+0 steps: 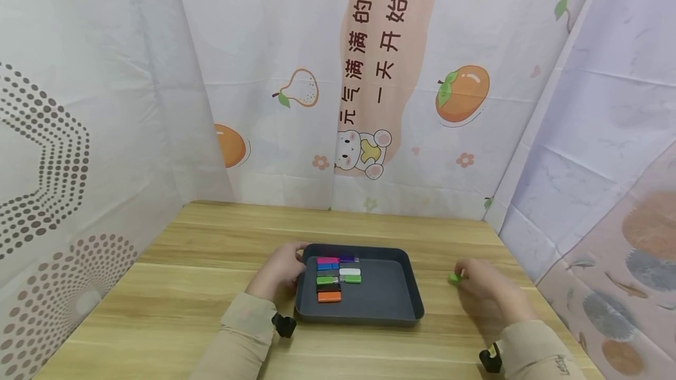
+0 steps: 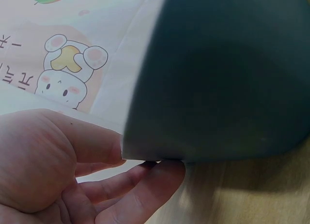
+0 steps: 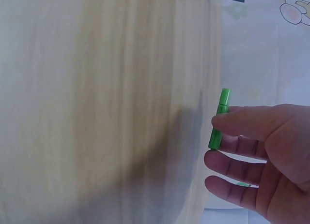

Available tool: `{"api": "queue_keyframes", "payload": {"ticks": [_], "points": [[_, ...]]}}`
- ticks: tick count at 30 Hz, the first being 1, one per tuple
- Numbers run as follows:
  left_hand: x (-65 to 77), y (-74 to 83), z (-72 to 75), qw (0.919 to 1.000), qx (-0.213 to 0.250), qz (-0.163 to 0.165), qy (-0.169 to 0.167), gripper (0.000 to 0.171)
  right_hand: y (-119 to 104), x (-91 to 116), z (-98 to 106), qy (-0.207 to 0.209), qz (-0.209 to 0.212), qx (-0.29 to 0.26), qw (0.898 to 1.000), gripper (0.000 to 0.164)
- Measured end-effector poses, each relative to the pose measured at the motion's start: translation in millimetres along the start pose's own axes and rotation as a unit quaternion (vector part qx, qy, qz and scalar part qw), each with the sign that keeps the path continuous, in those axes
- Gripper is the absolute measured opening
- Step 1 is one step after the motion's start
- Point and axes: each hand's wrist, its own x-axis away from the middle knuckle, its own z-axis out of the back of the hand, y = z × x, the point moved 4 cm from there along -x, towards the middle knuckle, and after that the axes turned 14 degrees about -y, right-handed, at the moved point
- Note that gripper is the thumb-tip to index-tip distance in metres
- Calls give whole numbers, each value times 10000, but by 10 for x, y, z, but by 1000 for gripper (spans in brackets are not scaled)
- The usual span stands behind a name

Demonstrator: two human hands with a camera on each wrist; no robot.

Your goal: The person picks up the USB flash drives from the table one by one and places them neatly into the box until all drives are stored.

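A dark grey tray sits on the wooden table. My left hand holds its left side, with thumb and fingers at the edge of the tray wall in the left wrist view. Inside, toward the left, small USB sticks lie in two columns, among them an orange stick, a white stick and a pink stick. To the right of the tray, my right hand pinches a green USB stick between thumb and fingers, its other fingers loosely bent.
The wooden table reaches back to a printed curtain. More curtains hang at the left and right. Dark wrist devices are strapped by both sleeves.
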Motion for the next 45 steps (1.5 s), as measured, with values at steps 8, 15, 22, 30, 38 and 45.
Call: {"api": "queue_keyframes", "payload": {"ticks": [8, 15, 22, 30, 38, 45], "points": [[-15, -7, 10, 10000, 6, 40, -12, 56, -165, -48, 137, 189, 331, -264, 9989, 10], [-7, 2, 6, 10000, -26, 25, -18, 56, -326, -88, 261, 311, 448, -337, 9979, 10], [-15, -3, -8, 10000, -9, 11, -54, 57, -520, -102, 353, 371, 616, -497, 9962, 10], [16, 2, -19, 10000, -58, -54, -50, 56, -726, -132, 411, 448, 732, -470, 9952, 13], [28, 3, -18, 9999, -86, -41, -54, 55, -938, -210, 435, 643, 896, -246, 9936, 15], [25, 21, 1, 10000, -5, -4, -85, 57, -1146, -280, 436, 622, 1059, -229, 9922, 15]]}}
